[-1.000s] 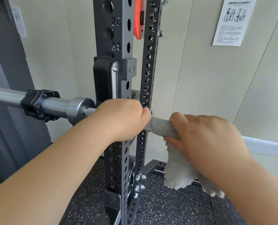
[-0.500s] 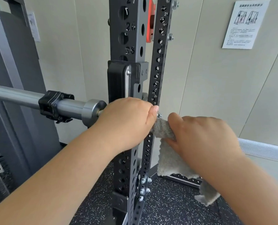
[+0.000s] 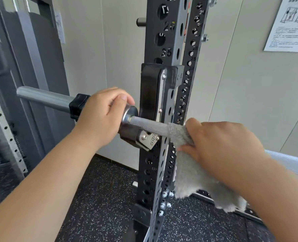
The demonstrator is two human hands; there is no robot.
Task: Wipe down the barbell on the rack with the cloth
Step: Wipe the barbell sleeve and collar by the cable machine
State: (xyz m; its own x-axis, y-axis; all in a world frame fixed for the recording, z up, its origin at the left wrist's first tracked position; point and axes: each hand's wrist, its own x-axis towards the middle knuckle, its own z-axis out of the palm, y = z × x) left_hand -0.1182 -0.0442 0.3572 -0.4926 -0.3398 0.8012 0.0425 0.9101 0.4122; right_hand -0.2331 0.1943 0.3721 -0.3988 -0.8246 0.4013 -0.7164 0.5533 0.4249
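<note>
The steel barbell [image 3: 150,124] rests in a hook on the black rack upright [image 3: 155,154], its sleeve running off to the left with a black collar [image 3: 77,107] on it. My left hand [image 3: 101,117] wraps over the sleeve between the collar and the shoulder. My right hand [image 3: 219,142] grips a grey fluffy cloth [image 3: 188,175] folded around the knurled shaft just right of the upright. The rest of the cloth hangs down below the hand. The shaft under the cloth and hand is hidden.
A second perforated upright [image 3: 184,102] stands close behind the first. A grey padded machine frame [image 3: 36,67] is at the left. A paper notice [image 3: 289,25] hangs on the beige wall. The floor is black speckled rubber [image 3: 101,198].
My left hand moved left from the shaft at the upright onto the sleeve, uncovering the shoulder and hook. The view shifted so the rack sits further right. The right hand keeps the cloth on the shaft.
</note>
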